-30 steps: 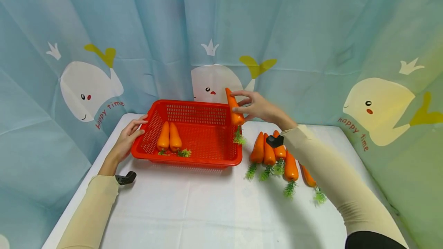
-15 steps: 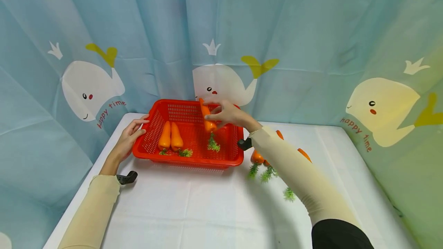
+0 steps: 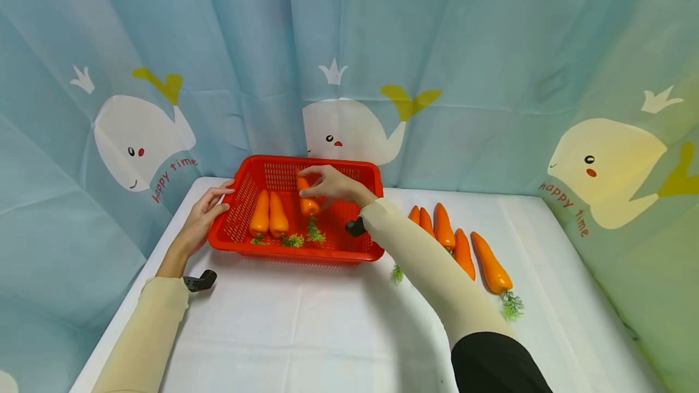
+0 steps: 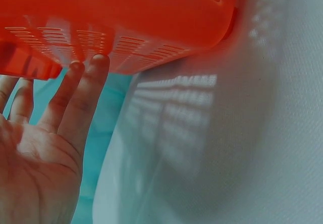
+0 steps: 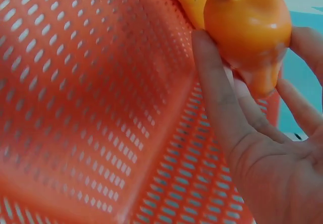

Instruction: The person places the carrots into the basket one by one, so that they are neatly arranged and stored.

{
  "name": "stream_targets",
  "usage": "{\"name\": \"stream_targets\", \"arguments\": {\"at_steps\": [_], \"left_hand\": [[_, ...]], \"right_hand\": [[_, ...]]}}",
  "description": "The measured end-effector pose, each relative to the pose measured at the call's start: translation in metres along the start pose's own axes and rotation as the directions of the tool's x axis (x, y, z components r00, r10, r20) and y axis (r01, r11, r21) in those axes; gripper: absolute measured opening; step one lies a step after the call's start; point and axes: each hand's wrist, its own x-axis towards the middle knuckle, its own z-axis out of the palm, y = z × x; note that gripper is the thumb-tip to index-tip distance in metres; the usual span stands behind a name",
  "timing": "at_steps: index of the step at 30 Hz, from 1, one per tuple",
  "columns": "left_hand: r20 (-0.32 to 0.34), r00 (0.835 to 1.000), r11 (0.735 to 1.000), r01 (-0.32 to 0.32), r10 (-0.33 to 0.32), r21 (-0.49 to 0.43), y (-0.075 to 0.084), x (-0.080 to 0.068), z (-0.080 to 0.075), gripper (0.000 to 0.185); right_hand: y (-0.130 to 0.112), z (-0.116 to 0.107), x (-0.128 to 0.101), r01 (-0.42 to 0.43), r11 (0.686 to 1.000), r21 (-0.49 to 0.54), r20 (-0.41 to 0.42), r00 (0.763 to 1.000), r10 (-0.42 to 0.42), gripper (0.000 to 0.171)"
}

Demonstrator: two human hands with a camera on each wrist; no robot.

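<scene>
My right hand (image 3: 335,185) holds an orange carrot (image 3: 309,205) with green fronds over the red plastic basket (image 3: 295,254). In the right wrist view the thumb and fingers pinch the carrot (image 5: 247,24) around its thick body, its fronds at the top of the view. Two more carrots (image 3: 278,217) lie side by side at the basket's left, tips pointing to the back. At the basket's left end is my left hand (image 3: 204,211), its fingers against the rim. From the left wrist view, the straight fingers (image 4: 83,98) touch the slotted outer wall.
On the white table (image 3: 246,326), right of the basket, lie several more carrots (image 3: 491,265), some partly behind the right sleeve (image 3: 431,272). A blue-green curtain (image 3: 491,47) with whale prints stands close behind the table and along its sides.
My right hand has carried the carrot left from the basket's right rim, and lower into the basket, toward the two lying there. My left hand has stayed at the rim.
</scene>
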Motion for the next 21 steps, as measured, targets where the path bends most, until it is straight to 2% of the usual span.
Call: {"name": "stream_targets", "arguments": {"at_steps": [4, 11, 21], "left_hand": [[0.001, 1.0, 1.0, -0.006, 0.006, 0.009, -0.004, 0.002, -0.003, 0.04], [-0.014, 1.0, 1.0, -0.017, 0.017, 0.013, -0.022, 0.008, -0.01, 0.038], [-0.011, 0.999, 0.999, -0.031, 0.031, 0.012, -0.023, 0.006, -0.01, 0.04]], "right_hand": [[0.006, 0.012, 0.015, -0.056, 0.998, -0.025, 0.003, 0.998, 0.056, 0.058], [0.014, 0.028, 0.029, -0.091, 0.995, -0.03, 0.047, 0.995, 0.093, 0.06], [0.018, 0.037, 0.036, -0.144, 0.989, 0.012, 0.091, 0.986, 0.143, 0.059]]}}
